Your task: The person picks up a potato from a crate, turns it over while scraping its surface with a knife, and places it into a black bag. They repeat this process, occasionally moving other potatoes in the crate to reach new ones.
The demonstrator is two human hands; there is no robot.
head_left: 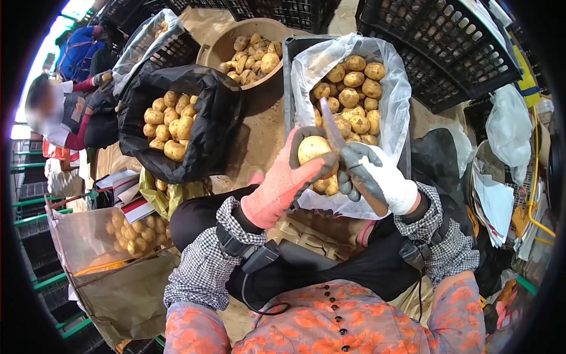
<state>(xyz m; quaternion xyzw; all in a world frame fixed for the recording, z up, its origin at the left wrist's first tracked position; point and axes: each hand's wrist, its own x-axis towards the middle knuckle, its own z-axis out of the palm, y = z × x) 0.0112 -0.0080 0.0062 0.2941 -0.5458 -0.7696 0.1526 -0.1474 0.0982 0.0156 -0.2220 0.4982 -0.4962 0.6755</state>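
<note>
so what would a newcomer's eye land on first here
Probably the gloved hands at centre: the left hand, in coral, holds a potato, and the right hand, in white and grey, grips a knife. Next come the heaped potatoes, in the clear-lined crate just beyond the hands and the black liner left of it.

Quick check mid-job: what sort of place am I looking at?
Probably a potato sorting or packing area. Potatoes lie in a clear-lined crate and a tan basin, a black plastic crate stands nearby, and the gloved right hand holds a knife.
</note>
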